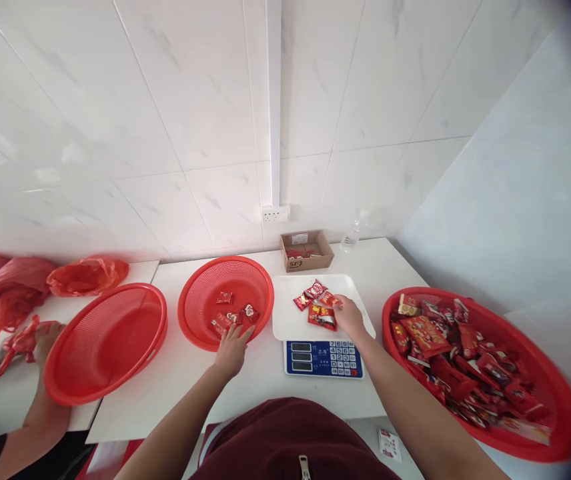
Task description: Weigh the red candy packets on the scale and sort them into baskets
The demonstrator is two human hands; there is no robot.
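My right hand (351, 317) is over the white weighing tray (285, 323) of a digital scale (323, 360), its fingers closed on a small red snack packet (329, 300). Other red packets (322, 317) lie on the tray beside it. My left hand (232, 348) reaches over the near rim of a red plastic basket (193, 303), fingers stretched out and apart. Several small red packets (224, 297) lie in this basket, some close to those fingertips.
At the right, a large red basket (560, 393) is heaped with red packets. A cardboard box (308, 262) and clear bottle (350, 237) stand by the wall. On the left are another red basket (110, 340), red bags (88, 275), and a co-worker's hands (45, 340) holding a red bag.
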